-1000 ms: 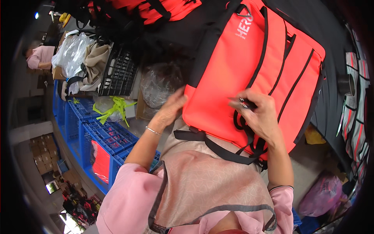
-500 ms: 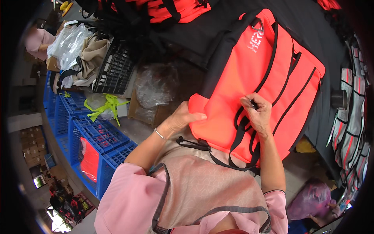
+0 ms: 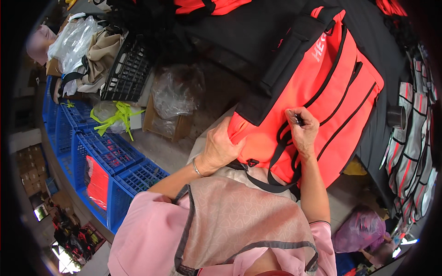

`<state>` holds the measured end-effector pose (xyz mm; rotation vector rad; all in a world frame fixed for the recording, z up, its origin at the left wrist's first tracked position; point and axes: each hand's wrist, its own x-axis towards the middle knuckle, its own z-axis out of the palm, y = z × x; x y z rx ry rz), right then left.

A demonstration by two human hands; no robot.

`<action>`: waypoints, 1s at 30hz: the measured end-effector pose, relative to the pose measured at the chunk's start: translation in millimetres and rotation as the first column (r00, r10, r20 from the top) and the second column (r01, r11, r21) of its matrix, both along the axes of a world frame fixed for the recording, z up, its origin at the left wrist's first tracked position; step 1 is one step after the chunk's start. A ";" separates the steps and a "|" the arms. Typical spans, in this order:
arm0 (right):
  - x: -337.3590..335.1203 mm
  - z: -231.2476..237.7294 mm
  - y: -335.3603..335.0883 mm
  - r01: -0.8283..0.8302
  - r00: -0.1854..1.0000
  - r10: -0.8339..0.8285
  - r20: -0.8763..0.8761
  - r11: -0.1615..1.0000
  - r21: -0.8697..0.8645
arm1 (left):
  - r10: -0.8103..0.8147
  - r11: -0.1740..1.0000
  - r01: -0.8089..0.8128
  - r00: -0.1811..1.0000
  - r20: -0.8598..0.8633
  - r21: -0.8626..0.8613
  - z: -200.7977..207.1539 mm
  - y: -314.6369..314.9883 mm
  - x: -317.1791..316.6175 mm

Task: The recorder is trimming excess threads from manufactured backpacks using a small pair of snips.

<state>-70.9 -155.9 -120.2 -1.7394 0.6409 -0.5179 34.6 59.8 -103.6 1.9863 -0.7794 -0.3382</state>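
Note:
A bright orange-red backpack (image 3: 352, 133) with black piping and a black side panel (image 3: 287, 69) leans across the dark-covered table and my lap. My left hand (image 3: 220, 146) is closed on the fabric at the near left corner of the bag, thumb on top. Over the front of the bag my right hand (image 3: 305, 133) is curled round a small black object (image 3: 299, 120), mostly hidden in the fingers, its kind unclear. Black webbing straps (image 3: 271, 185) loop from the bag beneath my right wrist, and a small black buckle (image 3: 252, 162) hangs near my left hand.
Blue plastic crates (image 3: 108, 152) stand at the left, neon-yellow strips (image 3: 117, 117) on them. Behind are a black crate (image 3: 126, 76) and clear plastic bags (image 3: 177, 92). Grey strips with orange lines (image 3: 407, 147) hang at the right, above a purple bag (image 3: 361, 230). Other people sit nearby.
The backpack has tilted so that more of its black side panel shows. My left hand has shifted slightly right and now grips the folded corner. My right hand stays near the same spot.

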 end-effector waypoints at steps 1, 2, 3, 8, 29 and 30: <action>0.4 0.5 0.3 -0.013 1.000 0.013 0.008 1.000 -0.004 | 0.008 1.000 -0.008 1.000 0.014 -0.014 -0.9 0.1 -0.8; 1.7 2.2 1.0 -0.020 1.000 0.020 0.002 1.000 -0.016 | 0.015 1.000 -0.014 0.999 0.034 -0.027 -1.6 0.1 -1.3; 3.4 5.5 2.2 0.019 0.997 -0.020 -0.076 1.000 -0.013 | 0.016 0.999 -0.015 0.999 0.047 -0.030 -1.8 -0.3 -1.6; 12.7 45.1 23.5 0.046 0.999 -0.044 -0.022 0.996 0.075 | 0.025 0.999 -0.025 1.000 0.004 -0.031 -0.6 -3.6 -0.7; 78.3 104.4 62.1 -0.623 0.733 0.497 -0.464 0.216 -0.752 | -0.223 0.956 0.207 0.973 0.061 0.206 2.4 6.4 -3.0; 78.7 99.6 61.3 -0.611 0.739 0.507 -0.444 0.225 -0.759 | -0.241 0.964 0.219 0.959 0.151 0.151 2.4 7.9 -1.8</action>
